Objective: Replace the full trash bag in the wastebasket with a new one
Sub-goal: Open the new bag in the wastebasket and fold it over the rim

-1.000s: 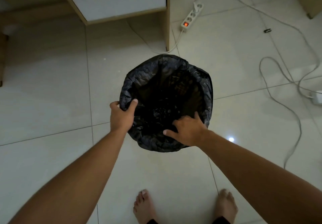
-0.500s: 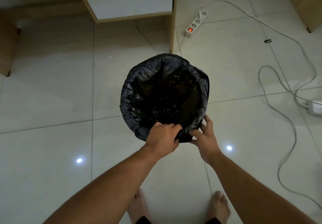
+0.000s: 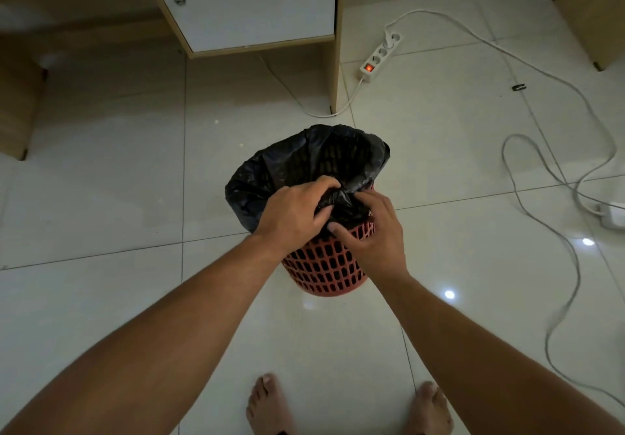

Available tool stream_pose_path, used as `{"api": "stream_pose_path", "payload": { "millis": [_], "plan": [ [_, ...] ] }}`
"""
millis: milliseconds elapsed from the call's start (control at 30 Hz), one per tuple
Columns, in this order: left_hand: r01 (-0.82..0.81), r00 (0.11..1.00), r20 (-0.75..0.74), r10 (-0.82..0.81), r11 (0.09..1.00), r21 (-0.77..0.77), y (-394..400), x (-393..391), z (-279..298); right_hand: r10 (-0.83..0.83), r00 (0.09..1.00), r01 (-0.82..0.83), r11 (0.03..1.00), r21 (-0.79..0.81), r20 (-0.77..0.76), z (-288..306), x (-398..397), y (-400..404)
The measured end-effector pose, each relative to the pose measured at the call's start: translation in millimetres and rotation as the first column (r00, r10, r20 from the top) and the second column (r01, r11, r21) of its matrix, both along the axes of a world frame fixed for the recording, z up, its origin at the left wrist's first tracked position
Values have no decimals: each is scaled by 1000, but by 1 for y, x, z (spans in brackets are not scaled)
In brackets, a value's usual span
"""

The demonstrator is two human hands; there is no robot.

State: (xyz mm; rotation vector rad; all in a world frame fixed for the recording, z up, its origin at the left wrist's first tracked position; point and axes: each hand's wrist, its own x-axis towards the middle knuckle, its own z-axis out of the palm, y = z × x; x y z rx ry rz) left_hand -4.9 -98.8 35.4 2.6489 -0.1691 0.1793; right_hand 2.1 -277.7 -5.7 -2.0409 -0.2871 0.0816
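A red lattice wastebasket [image 3: 324,272] stands on the tiled floor in front of my feet. A black trash bag [image 3: 304,160] lines it, its far edge still folded over the rim. On the near side the bag's edge is pulled up off the rim and bunched, so the red wall shows below. My left hand [image 3: 291,214] is closed on that bunched plastic. My right hand [image 3: 375,231] pinches the same gathered edge from the right, thumb against the basket's rim. The bag's contents are too dark to make out.
A white cabinet door and wooden desk leg [image 3: 334,62] stand just behind the basket. A white power strip [image 3: 378,59] with a lit red switch lies to the right, its cables [image 3: 541,177] looping across the floor to a white adapter [image 3: 612,214]. A small dark clip [image 3: 518,87] lies nearby.
Both hands moved from the bag's sides to its near edge, then lifted and gathered that edge off the rim, baring the red basket wall. The camera pulled back.
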Motion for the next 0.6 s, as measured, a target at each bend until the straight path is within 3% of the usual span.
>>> {"api": "stream_pose_path", "payload": {
  "millis": [67, 333, 400, 467, 533, 600],
  "plan": [
    [-10, 1000, -24, 10, 1000, 0, 1, -1, -1, -20, 1000, 20, 998, -60, 4, -3, 8, 3],
    [-60, 993, -102, 68, 995, 79, 11, -4, 2, -44, 998, 42, 997, -60, -39, -9, 20, 2],
    [-39, 992, -113, 51, 994, 102, 7, -1, 6, -71, 991, 80, 994, 70, -117, -8, 19, 6],
    [18, 991, -136, -6, 996, 83, 0, 1, 9, -37, 955, 119, 957, 266, -295, -3, 18, 9],
    [83, 982, -176, -64, 991, 106, -3, 3, 8, 96, 863, 179, 859, 480, -495, 3, 19, 13],
    [97, 978, -197, -72, 988, 120, -1, 4, 3, 236, 708, 351, 701, 621, -666, 7, 20, 16]
  ]
}}
